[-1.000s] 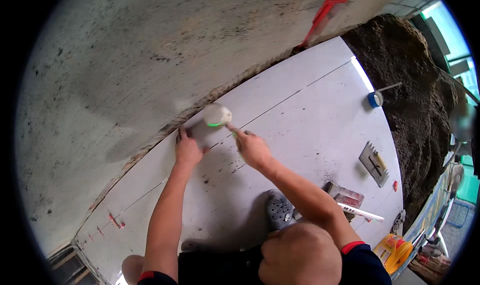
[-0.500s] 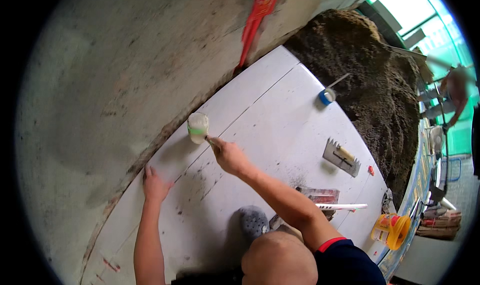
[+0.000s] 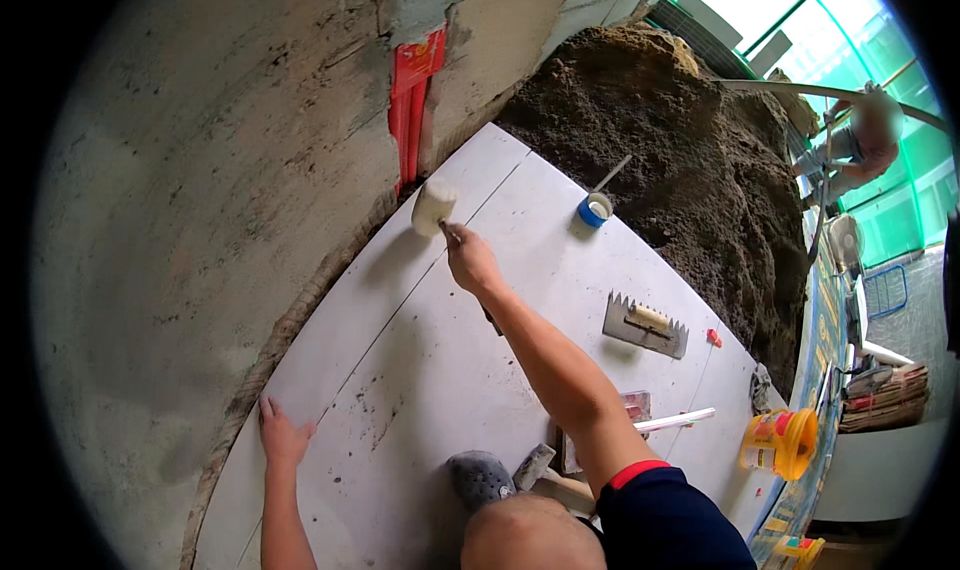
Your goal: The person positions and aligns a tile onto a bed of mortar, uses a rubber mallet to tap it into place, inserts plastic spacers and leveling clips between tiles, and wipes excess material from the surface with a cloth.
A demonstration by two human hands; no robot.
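Note:
My right hand (image 3: 472, 258) grips the handle of a white rubber mallet (image 3: 433, 207), whose head hangs over the narrow white floor tile (image 3: 330, 320) beside the rough cement wall (image 3: 200, 170). My left hand (image 3: 283, 435) lies flat with fingers spread on the same tile strip, lower left, close to the wall. Larger white tiles (image 3: 540, 270) spread out to the right under my right forearm.
A notched trowel (image 3: 645, 325) lies on the tiles, a blue cup with a stick (image 3: 596, 208) beyond it. A heap of dark sand (image 3: 680, 140) rises behind. Red spirit level (image 3: 410, 100) leans at the wall. Yellow container (image 3: 780, 442), grey shoe (image 3: 480, 476), another person (image 3: 860, 140) far right.
My right hand has carried the mallet further along the wall, up and to the right. My left hand stays flat on the tile and now sits further behind, at lower left.

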